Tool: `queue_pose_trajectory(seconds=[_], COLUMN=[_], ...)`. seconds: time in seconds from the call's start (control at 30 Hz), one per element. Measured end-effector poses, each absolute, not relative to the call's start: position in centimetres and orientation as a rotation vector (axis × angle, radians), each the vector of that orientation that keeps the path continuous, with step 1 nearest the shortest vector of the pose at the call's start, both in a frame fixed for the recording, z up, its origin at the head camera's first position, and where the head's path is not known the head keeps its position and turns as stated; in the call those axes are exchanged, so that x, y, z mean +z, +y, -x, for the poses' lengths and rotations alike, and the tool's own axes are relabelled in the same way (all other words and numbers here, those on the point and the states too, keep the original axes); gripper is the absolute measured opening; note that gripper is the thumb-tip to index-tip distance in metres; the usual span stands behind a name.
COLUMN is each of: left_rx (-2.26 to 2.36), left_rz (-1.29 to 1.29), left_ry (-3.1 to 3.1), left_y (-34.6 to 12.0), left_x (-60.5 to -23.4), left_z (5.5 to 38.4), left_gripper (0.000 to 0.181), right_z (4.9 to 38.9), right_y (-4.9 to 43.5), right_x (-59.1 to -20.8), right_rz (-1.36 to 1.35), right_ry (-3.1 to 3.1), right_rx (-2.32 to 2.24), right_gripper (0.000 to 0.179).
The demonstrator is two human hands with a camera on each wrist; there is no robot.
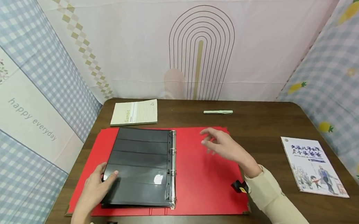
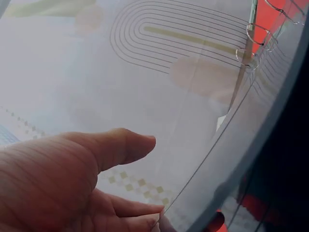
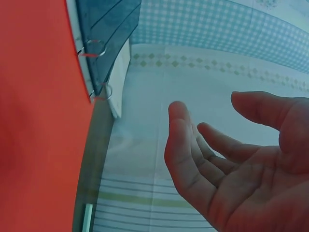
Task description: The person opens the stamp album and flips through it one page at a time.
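Observation:
A red ring binder (image 1: 207, 183) lies spread open with black pocket pages (image 1: 138, 157) stacked on its left side, held by metal rings along the spine. My left hand (image 1: 94, 186) is at the left edge of those pages. In the left wrist view its fingertips (image 2: 154, 210) are right at the page edge, with the thumb lifted apart from them. Over the binder's bare right cover hovers my right hand (image 1: 224, 145), its fingers loosely bent. Nothing sits between that thumb and those fingers in the right wrist view.
A pale notepad (image 1: 134, 112) lies behind the binder at the back left. Toward the back edge of the brown table (image 1: 260, 121) is a light green pen (image 1: 218, 112). A white picture-covered book (image 1: 314, 166) lies at the right. Printed cloth hangs around the table.

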State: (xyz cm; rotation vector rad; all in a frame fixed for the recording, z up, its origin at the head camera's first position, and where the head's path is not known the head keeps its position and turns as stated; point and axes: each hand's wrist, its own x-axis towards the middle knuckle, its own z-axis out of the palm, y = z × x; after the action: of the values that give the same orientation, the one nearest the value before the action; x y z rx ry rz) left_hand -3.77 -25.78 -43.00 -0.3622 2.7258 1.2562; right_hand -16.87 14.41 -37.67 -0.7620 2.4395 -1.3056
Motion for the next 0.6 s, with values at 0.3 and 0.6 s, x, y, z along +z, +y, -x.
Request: queue_pose_trajectory(seconds=[0.3,0.6], left_rx=[1.201,0.955], left_rz=[0.432,0.238], left_ry=[2.829,2.855], left_y=[-26.1,-27.2], left_x=[-44.7,-45.0], left_z=[4.9,6.5], left_gripper=[0.059,0.05], right_z=[17.1,17.2], right_y=[15.1,15.5], right_x=[-38.7,-38.5], right_rz=[0.811,0.825], right_ry=[2.611,2.708], right_rx=[-1.276,-1.264], right_gripper=[0.033,0.031])
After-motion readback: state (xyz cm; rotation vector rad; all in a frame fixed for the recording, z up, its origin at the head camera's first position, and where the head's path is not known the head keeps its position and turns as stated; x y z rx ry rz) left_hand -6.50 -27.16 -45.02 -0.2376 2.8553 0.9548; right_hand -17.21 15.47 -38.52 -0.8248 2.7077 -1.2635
